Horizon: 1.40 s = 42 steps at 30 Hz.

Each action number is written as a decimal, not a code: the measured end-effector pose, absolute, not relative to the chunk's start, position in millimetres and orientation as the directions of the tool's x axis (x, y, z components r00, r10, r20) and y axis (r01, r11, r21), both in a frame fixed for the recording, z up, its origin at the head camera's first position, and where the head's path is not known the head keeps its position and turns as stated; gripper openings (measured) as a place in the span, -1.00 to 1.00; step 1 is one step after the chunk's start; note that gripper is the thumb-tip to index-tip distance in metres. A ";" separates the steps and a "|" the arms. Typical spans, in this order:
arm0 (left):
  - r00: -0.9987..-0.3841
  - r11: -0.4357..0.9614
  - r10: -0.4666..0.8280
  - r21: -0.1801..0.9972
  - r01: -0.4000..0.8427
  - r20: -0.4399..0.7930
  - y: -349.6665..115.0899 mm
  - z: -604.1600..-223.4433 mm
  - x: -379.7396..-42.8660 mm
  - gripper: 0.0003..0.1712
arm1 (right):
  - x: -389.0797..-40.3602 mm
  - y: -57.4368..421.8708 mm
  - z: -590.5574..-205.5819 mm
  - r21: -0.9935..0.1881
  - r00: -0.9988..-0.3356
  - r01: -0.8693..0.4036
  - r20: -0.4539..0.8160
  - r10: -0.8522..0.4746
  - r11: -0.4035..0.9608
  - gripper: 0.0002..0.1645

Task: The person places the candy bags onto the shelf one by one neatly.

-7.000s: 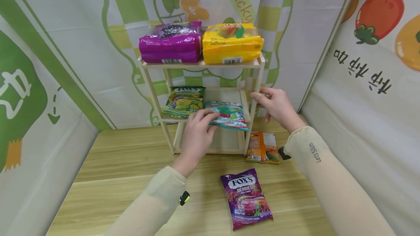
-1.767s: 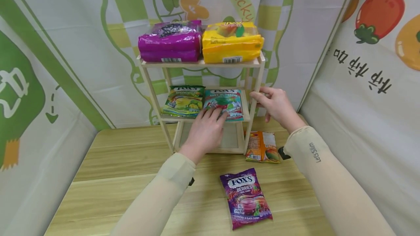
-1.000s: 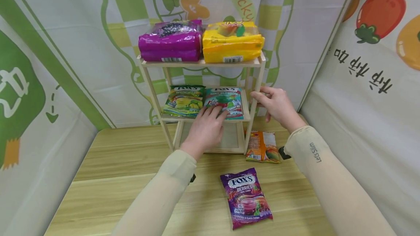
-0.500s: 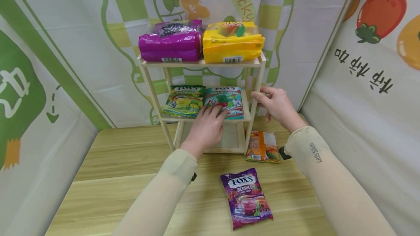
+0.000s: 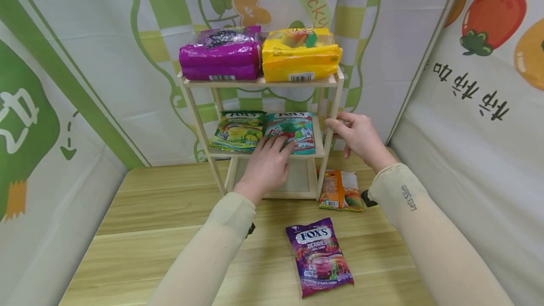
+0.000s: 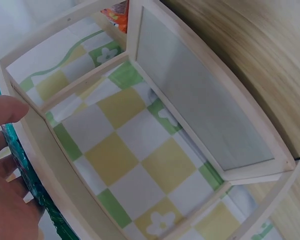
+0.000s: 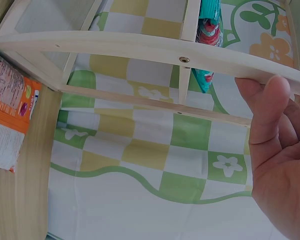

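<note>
My left hand [image 5: 265, 166] rests its fingertips on the lower part of a teal Fox's Mint Blossom candy bag [image 5: 291, 124], which lies face up on the middle shelf. In the left wrist view, the left thumb [image 6: 10, 110] is by the shelf board, and the bag's teal edge [image 6: 35, 185] shows below it. My right hand [image 5: 359, 136] pinches the right front post of the small wooden rack [image 5: 328, 140]; the right wrist view has its thumb [image 7: 270, 110] against that post. Left of the teal bag lies a green Fox's Spring Tea bag [image 5: 238, 131].
On the top shelf stand a purple pack [image 5: 221, 55] and a yellow pack [image 5: 301, 55]. An orange packet [image 5: 341, 190] lies beside the rack's right foot. Nearer on the wooden table [image 5: 161, 230] is a purple Fox's Berries bag [image 5: 319, 256]. Printed curtains [image 5: 157, 131] surround the table.
Seven seconds ago my left hand held the teal bag tilted over the shelf's front edge; now it lies back on the shelf beside the green bag. Over the last second almost nothing moves.
</note>
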<state>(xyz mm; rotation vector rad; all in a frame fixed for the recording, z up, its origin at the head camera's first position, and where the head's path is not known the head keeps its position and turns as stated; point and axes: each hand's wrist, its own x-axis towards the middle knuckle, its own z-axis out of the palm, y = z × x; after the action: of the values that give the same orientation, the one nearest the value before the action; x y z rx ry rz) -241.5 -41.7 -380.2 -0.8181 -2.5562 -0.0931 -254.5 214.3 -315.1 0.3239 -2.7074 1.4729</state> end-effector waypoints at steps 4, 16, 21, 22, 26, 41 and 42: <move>-0.715 0.820 0.540 -0.085 0.566 0.445 -42.4 -381.1 -241.8 -0.43 | -255.0 214.4 -315.2 -0.828 -0.977 -0.204 0.137 -0.163 0.523 -0.05; -0.697 0.811 0.549 -0.093 0.577 0.461 -50.6 -377.7 -238.8 -0.38 | -253.8 213.2 -313.4 -0.833 -0.978 -0.195 0.126 -0.165 0.518 -0.05; -0.684 0.810 0.547 -0.100 0.577 0.483 -59.9 -374.1 -235.7 -0.40 | -253.4 213.0 -313.2 -0.834 -0.979 -0.191 0.122 -0.164 0.518 -0.05; -0.682 0.810 0.546 -0.098 0.579 0.486 -62.0 -373.0 -234.8 -0.39 | -253.4 213.1 -313.3 -0.833 -0.979 -0.191 0.122 -0.164 0.518 -0.05; -0.676 0.810 0.539 -0.090 0.579 0.503 -71.8 -369.5 -231.6 -0.39 | -253.2 213.5 -313.7 -0.829 -0.979 -0.191 0.124 -0.159 0.525 -0.05; -0.579 0.827 0.405 -0.013 0.562 0.708 -118.3 -355.6 -216.7 -0.52 | -252.6 213.6 -313.0 -0.817 -0.981 -0.188 0.124 -0.151 0.545 -0.05; -0.565 0.828 0.386 -0.005 0.560 0.730 -121.6 -354.5 -216.4 -0.54 | -252.4 213.5 -312.8 -0.815 -0.981 -0.187 0.124 -0.150 0.548 -0.05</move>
<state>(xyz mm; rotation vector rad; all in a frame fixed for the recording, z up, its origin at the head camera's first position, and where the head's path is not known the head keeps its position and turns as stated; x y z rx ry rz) -216.4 -121.6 -354.5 -0.6883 -2.2388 -0.2916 -252.4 213.5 -312.8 0.2973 -2.7291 1.4447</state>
